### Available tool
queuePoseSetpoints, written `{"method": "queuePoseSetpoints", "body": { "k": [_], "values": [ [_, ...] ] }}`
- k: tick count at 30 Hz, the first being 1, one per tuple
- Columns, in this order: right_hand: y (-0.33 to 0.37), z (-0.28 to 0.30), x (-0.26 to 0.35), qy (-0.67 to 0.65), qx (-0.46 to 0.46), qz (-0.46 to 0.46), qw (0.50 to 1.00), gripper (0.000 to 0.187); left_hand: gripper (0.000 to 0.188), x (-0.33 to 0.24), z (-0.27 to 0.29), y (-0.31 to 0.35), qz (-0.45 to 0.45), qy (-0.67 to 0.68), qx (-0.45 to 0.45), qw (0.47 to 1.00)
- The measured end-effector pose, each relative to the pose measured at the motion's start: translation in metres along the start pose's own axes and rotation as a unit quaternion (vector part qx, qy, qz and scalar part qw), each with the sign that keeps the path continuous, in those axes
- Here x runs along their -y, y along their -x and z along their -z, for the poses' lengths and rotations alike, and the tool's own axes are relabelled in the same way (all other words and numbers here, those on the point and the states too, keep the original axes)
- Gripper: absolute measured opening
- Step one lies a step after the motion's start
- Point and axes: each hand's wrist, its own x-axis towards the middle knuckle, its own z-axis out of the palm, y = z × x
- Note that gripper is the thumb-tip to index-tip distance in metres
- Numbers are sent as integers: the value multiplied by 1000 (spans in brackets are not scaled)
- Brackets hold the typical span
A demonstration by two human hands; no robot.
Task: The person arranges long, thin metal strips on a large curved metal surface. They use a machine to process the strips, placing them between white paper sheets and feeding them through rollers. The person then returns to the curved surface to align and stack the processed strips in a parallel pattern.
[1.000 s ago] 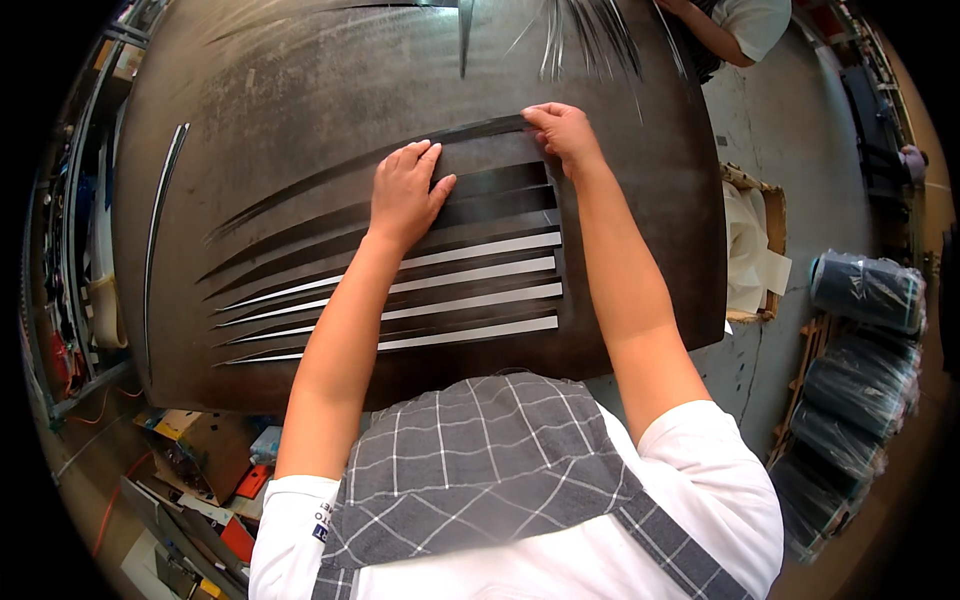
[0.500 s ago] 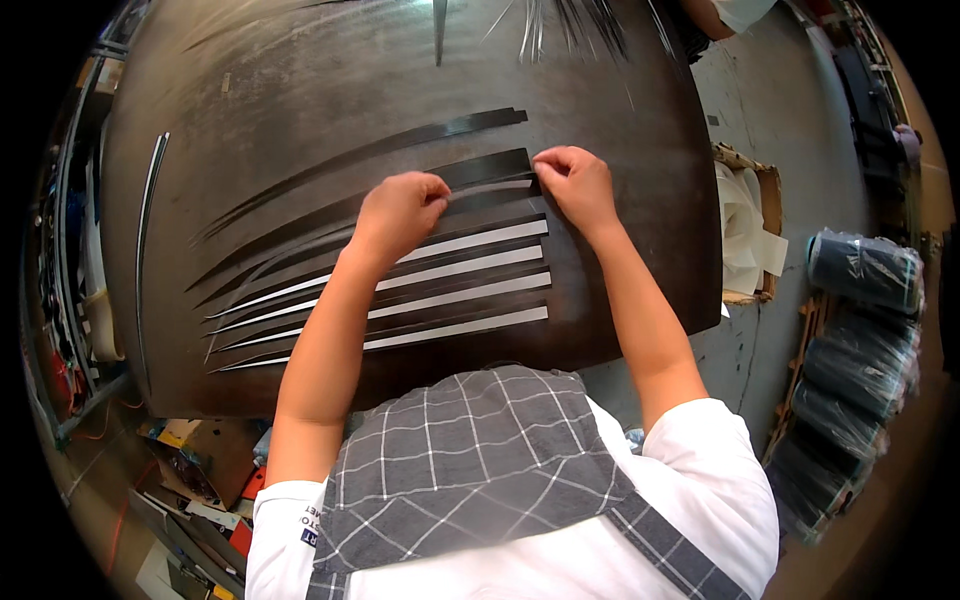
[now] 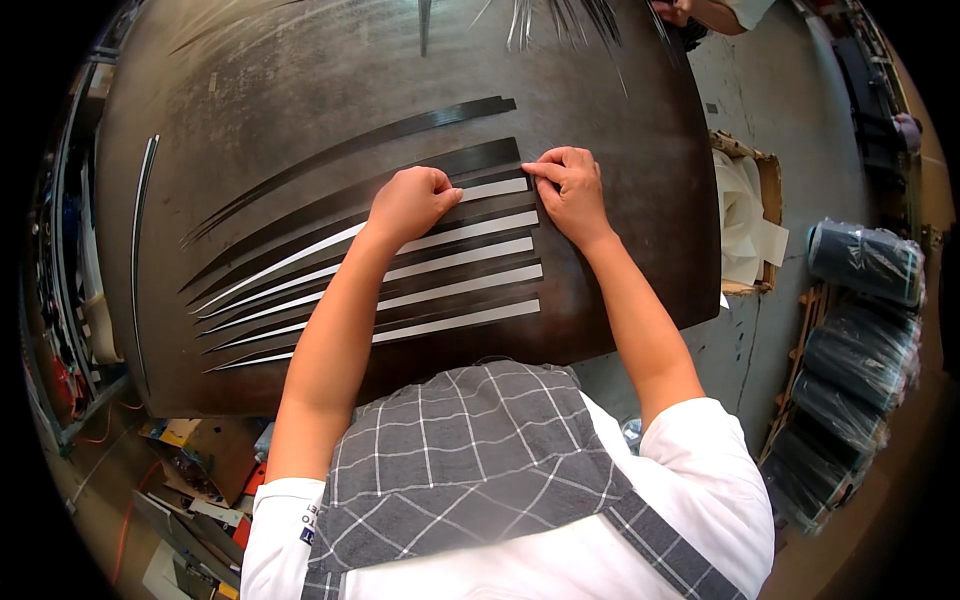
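Observation:
Long narrow dark strips lie side by side across the brown table, tapering toward the left; several have white strips along them. My left hand [image 3: 412, 207] is closed, thumb and fingertips pinching at the uppermost white strip [image 3: 497, 187] partway along it. That strip shows again to the left of my wrist. At the right ends of the strips, my right hand [image 3: 572, 198] has thumb and index finger pinched together by a dark strip's corner; what is between them is too small to tell. Just beyond my hands lies a wide dark strip [image 3: 480, 155] without white.
More dark strips [image 3: 430, 122] lie farther off, and thin strips [image 3: 575, 22] fan out at the table's far edge. A long thin strip [image 3: 142, 220] lies at the left. Right of the table stand a cardboard box [image 3: 770, 200] and plastic-wrapped dark rolls [image 3: 865, 265]. Another person's hand [image 3: 680, 12] shows top right.
The uppermost strip between my hands now shows a broad white face where only a thin pale edge showed before. My left hand has shifted slightly right; my right hand has moved slightly left.

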Motion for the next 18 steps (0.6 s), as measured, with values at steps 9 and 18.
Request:
{"method": "queuePoseSetpoints", "body": {
  "k": [9,18],
  "values": [
    [1,-2,-2,-4,-8,0,1000,20,29,-8,-5,-4,25,-6,-10,1000],
    [1,0,1,-8,-9,-11,1000,15,28,-8,-8,-5,20,-30,-21,999]
  ]
}}
